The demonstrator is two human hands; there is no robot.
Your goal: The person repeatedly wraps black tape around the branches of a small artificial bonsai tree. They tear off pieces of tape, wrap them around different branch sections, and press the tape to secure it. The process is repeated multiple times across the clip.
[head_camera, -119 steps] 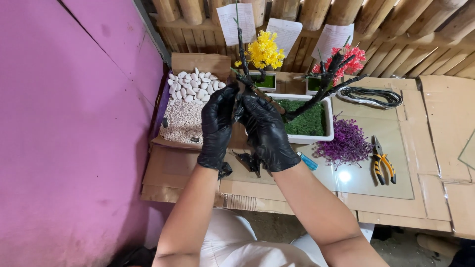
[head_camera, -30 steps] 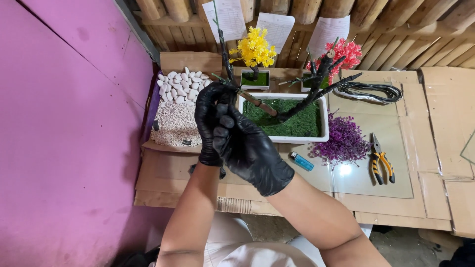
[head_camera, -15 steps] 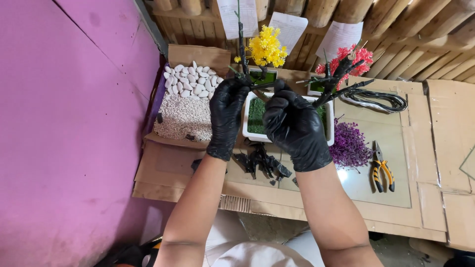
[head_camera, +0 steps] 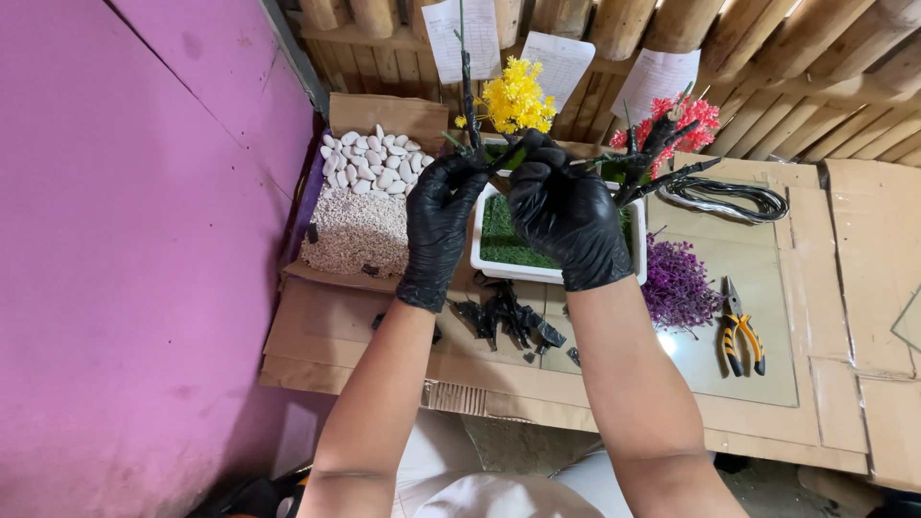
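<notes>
Both hands wear black gloves. My left hand (head_camera: 439,225) and my right hand (head_camera: 566,216) are raised together over a white tray (head_camera: 477,257) lined with green turf. They grip a dark branched stem (head_camera: 469,91) that rises past the yellow flowers (head_camera: 516,98) and spreads right toward the red flowers (head_camera: 683,117). Beneath the hands, black scraps (head_camera: 507,318) lie on the cardboard.
A cardboard box holds white pebbles (head_camera: 369,165) and pale gravel (head_camera: 357,235) at left. Purple foliage (head_camera: 677,280), orange-handled pliers (head_camera: 741,338) and a coil of black wire (head_camera: 721,198) lie at right on a glass sheet. A purple wall stands at left, log wall behind.
The hands rose from low in front of the tray to above it, carrying the stem upright. The black scraps on the cardboard came into view.
</notes>
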